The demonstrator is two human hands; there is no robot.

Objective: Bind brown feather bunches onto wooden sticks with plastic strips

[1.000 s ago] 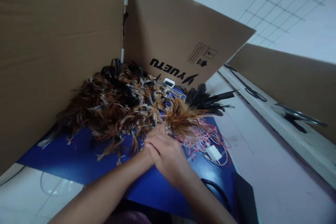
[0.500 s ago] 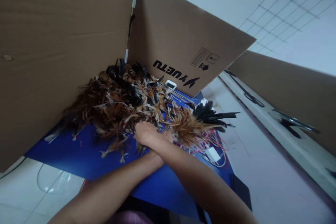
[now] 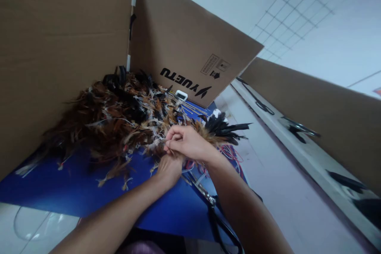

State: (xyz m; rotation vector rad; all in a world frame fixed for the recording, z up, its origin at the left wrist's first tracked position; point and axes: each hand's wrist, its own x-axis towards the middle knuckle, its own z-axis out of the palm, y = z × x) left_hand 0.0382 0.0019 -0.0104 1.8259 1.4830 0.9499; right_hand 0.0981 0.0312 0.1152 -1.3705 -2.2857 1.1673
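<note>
A large heap of brown and black feathers point(image 3: 116, 111), many with pale tied ends, covers the left and middle of the blue table top point(image 3: 74, 182). My right hand point(image 3: 187, 143) is at the front edge of the heap, thumb and forefinger pinched on what looks like a thin pale strand. Just below it, my left hand point(image 3: 169, 170) is closed, back upward. Its fingertips are hidden, and I cannot make out what they hold. Near my right forearm lie scissors point(image 3: 210, 198) with black handles. A brown and black feather bunch point(image 3: 224, 129) sits beyond my right wrist.
Cardboard panels stand on the left point(image 3: 65, 47) and at the back point(image 3: 184, 39). Against the back panel sits a small white device point(image 3: 181, 95) with a dark display, near several thin sticks point(image 3: 192, 108). Pink and red strings point(image 3: 230, 154) lie right of my hands.
My right hand has lifted and turned, its fingertips now pinched in view. My wrists no longer cross. The view has shifted right, and the scissors now show between my forearms.
</note>
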